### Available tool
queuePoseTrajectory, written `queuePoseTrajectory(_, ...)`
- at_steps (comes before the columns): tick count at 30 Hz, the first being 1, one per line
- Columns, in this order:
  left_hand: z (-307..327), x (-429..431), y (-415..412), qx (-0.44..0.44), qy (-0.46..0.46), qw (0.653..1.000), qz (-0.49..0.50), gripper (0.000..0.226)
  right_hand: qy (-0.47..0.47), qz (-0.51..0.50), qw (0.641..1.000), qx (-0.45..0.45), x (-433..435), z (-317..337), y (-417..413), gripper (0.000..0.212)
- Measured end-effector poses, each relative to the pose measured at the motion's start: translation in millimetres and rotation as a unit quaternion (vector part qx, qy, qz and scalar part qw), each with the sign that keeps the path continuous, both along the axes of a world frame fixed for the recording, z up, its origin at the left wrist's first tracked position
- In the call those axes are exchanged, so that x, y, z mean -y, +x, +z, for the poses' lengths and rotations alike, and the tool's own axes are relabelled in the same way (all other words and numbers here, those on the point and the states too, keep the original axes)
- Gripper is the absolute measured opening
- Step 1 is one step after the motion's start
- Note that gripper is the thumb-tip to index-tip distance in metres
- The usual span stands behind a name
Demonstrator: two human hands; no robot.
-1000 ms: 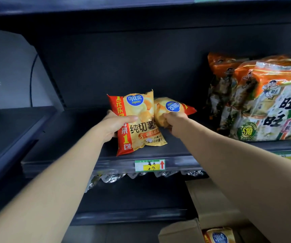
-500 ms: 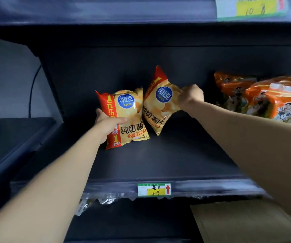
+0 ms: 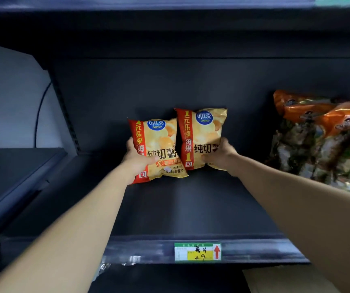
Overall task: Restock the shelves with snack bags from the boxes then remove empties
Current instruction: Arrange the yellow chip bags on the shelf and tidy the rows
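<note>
Two yellow-and-red chip bags stand side by side deep on the dark shelf (image 3: 191,208). My left hand (image 3: 137,158) grips the left chip bag (image 3: 159,144) at its lower left edge, thumb across the front. My right hand (image 3: 220,156) grips the right chip bag (image 3: 203,134) at its lower right corner. Both bags are upright with their fronts facing me, and the right one stands slightly further back and higher.
Large orange snack bags (image 3: 322,140) fill the right end of the same shelf. A price label (image 3: 197,251) sits on the shelf's front rail. A cardboard box (image 3: 279,280) shows at the bottom right. Another dark shelf (image 3: 17,176) lies to the left.
My right hand turned its bag from tilted to upright and set it beside the left bag. Both hands pushed further back into the shelf.
</note>
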State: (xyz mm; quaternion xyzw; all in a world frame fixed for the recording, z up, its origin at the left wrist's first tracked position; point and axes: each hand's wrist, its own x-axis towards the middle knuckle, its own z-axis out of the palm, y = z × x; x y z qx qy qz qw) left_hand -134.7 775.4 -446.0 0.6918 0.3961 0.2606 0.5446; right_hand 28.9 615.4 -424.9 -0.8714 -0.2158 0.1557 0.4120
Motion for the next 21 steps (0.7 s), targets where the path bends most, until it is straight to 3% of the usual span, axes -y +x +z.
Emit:
queuePoseTrajectory(9,-2.1,5.8,19.2,0.042,0.082,0.994,0.057,0.102,0.081,0.001,0.997,0.011,4.9,-20.8,6.3,0.077)
queuePoseTrajectory(18,7.5,10.2,28.2,-0.072,0.120,0.984,0.106,0.085,0.049,-0.027,0.997,0.053,17.1,-12.7,1.2,0.075)
queuePoseTrajectory(21,14.6,20.1,22.3,-0.100,0.121,0.976,0.150,0.068,0.040,-0.038,0.996,0.077,25.7,-7.7,-4.2,0.070)
